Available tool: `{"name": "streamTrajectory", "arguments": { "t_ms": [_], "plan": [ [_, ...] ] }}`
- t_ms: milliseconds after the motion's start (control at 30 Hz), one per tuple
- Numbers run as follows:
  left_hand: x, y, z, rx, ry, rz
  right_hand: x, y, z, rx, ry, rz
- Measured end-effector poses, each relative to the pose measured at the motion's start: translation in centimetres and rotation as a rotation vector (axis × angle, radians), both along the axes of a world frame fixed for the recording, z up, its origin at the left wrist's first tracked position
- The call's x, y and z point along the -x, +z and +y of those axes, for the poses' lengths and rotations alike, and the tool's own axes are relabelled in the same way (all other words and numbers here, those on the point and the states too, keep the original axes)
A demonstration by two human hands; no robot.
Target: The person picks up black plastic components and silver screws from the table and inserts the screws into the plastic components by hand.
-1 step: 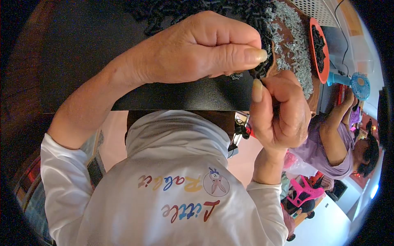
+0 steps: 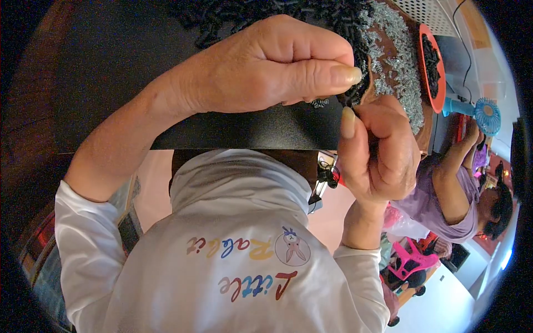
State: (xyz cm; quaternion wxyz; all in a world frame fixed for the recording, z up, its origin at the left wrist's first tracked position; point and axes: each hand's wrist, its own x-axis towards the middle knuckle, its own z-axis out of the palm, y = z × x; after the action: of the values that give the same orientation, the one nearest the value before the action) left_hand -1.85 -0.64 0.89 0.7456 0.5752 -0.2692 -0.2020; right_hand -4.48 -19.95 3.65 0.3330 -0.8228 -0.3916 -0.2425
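Black table [image 2: 250, 130]; pink floor [image 2: 326, 222]; seemingly a bright lamp [image 2: 506, 259] rightward.

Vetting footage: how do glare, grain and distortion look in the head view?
Head view: black fisheye corners, background tilted at right; grain in the dark left side; sheen on the black table; glare from a light far right; creases legible on left hand.

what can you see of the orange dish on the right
The orange dish looks shallow, smooth and plastic, its rim a narrow oval from this angle. Dark pieces lie in it. It sits right of the silver pile, beside the blue fan; neither the left hand nor the right hand touches it.
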Motion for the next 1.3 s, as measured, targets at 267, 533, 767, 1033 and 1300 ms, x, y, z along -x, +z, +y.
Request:
{"name": "streamTrajectory", "arguments": {
  "t_ms": [267,533,767,1033,1300],
  "plan": [
    [0.0,-0.2,-0.1,-0.021,0.026,-0.106,0.4,-0.2,0.2,-0.028,-0.019,0.061],
    [-0.2,-0.3,0.0,-0.053,0.009,-0.157,0.5,-0.2,0.0,-0.020,0.011,0.096],
    [-0.4,-0.5,-0.2,-0.094,0.033,-0.221,0.5,0.0,-0.2,0.081,-0.009,0.081],
    [-0.4,-0.5,-0.3,-0.104,0.023,-0.219,0.4,0.4,-0.1,0.063,-0.031,0.171],
    [-0.1,0.4,-0.1,0.006,-0.076,0.109,-0.5,-0.3,-0.8,-0.133,0.139,0.314]
  ]
}}
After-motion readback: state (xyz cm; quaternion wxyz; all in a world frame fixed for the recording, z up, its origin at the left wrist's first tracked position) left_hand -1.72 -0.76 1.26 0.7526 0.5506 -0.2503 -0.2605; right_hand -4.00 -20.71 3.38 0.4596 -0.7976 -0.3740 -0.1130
